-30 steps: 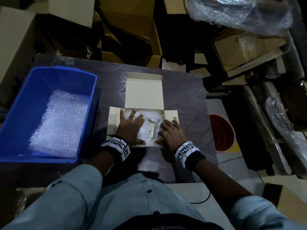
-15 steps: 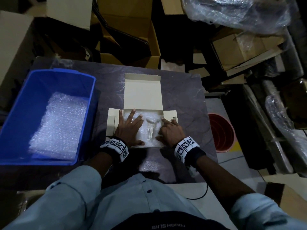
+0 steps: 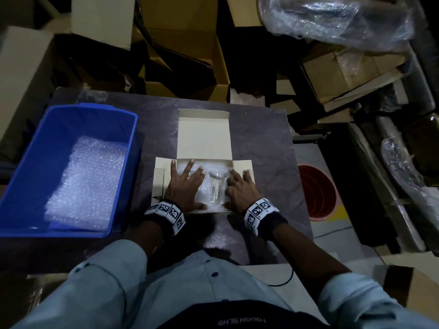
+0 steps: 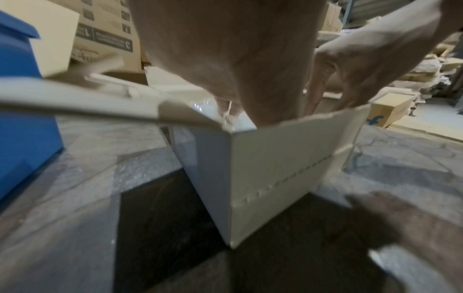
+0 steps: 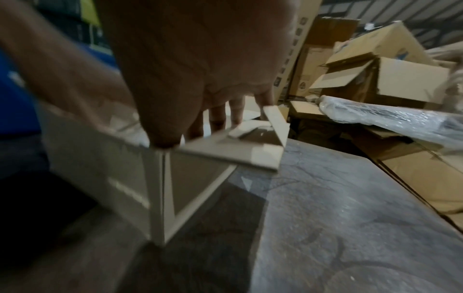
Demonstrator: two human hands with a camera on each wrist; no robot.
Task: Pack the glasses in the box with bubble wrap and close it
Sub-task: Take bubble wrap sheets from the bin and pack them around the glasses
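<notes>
A small white cardboard box (image 3: 204,138) stands open in the middle of the dark table, with its lid flap laid back and its side flaps folded out. Bubble wrap (image 3: 213,169) lines it, and a clear glass (image 3: 215,189) lies in the middle. My left hand (image 3: 186,184) lies flat on the wrap in the box's left half, fingers spread. My right hand (image 3: 240,188) presses down at the right end, fingers reaching in beside the right flap (image 3: 242,166). The left wrist view shows the box's near wall (image 4: 288,168) and both hands dipping inside. In the right wrist view my thumb rests at the box's near corner (image 5: 160,178).
A blue bin (image 3: 28,162) with sheets of bubble wrap (image 3: 88,181) sits on the table's left side. A red bucket (image 3: 318,193) stands on the floor to the right. Open cardboard cartons (image 3: 187,60) and a plastic-wrapped bundle (image 3: 332,17) crowd the space behind the table.
Both hands have stayed pressed in the box. The right hand's fingers have shifted slightly toward the right flap.
</notes>
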